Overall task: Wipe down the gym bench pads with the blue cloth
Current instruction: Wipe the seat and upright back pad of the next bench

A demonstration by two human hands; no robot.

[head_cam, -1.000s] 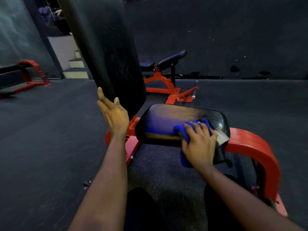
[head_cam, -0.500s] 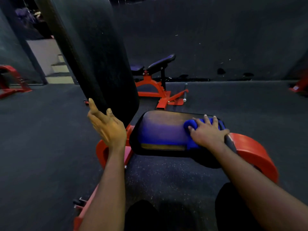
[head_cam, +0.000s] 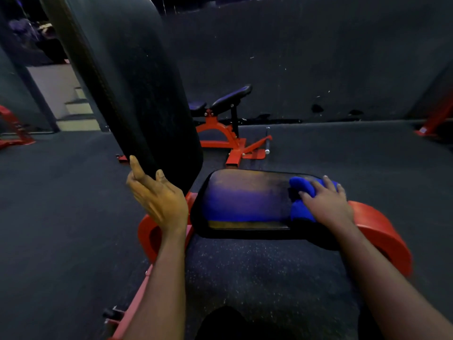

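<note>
The black seat pad (head_cam: 245, 200) of a red-framed gym bench lies in front of me. A blue cloth (head_cam: 300, 192) is bunched on the pad's right end, and my right hand (head_cam: 327, 202) presses flat on it with fingers spread. The tall black back pad (head_cam: 127, 77) rises steeply on the left. My left hand (head_cam: 158, 197) rests against the lower edge of the back pad, fingers straight and pointing up.
The bench's curved red frame (head_cam: 382, 234) wraps round the seat's right side. Another red bench (head_cam: 220, 119) with black pads stands farther back near the dark wall. Red equipment (head_cam: 12, 128) sits at far left, steps (head_cam: 76, 111) behind it. Dark rubber floor all round.
My right hand has slid the blue cloth from the seat pad's near edge up onto its top and towards the far right. My left hand stays against the back pad.
</note>
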